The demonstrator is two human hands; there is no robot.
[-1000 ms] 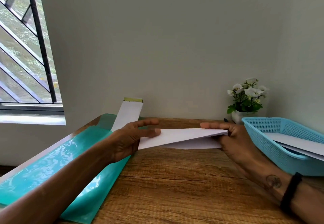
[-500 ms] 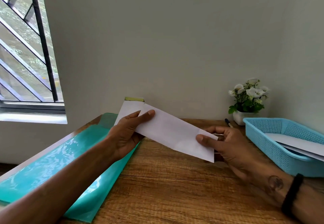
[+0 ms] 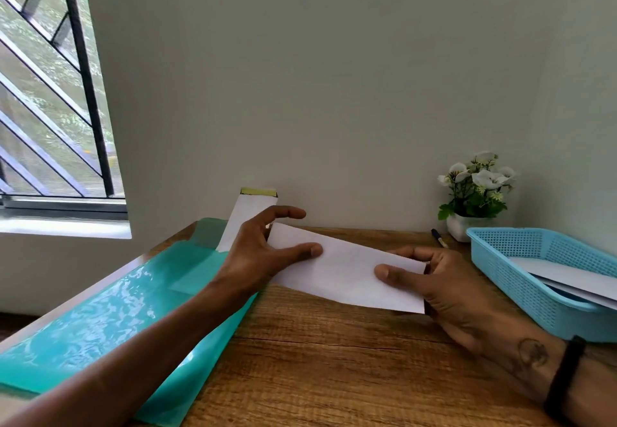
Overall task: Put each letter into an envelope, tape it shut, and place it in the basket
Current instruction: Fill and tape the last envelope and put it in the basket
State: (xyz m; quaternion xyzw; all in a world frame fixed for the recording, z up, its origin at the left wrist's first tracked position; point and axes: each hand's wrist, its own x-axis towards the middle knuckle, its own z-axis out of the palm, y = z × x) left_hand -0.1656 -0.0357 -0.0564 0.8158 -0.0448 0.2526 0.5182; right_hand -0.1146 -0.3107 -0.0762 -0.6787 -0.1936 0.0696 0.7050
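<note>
The wooden desk [image 3: 317,370] carries a teal folder [image 3: 110,319] at left. A blue basket [image 3: 521,273], potted flowers [image 3: 474,193] and a pen [image 3: 439,237] sit at right

Both my forearms are bare, with no sleeves reaching into view. On my right wrist I wear a plain black band [image 3: 564,380], and just ahead of it sits a round dark tattoo [image 3: 533,353] (its design is too blurred to read). My left hand [image 3: 257,253] carries no rings.

One camera on my head, looking forward and slightly down, close over my left hand [image 3: 257,253] and right hand [image 3: 444,289], the wooden table [image 3: 334,360] below, the wall straight ahead, window at far left.
</note>
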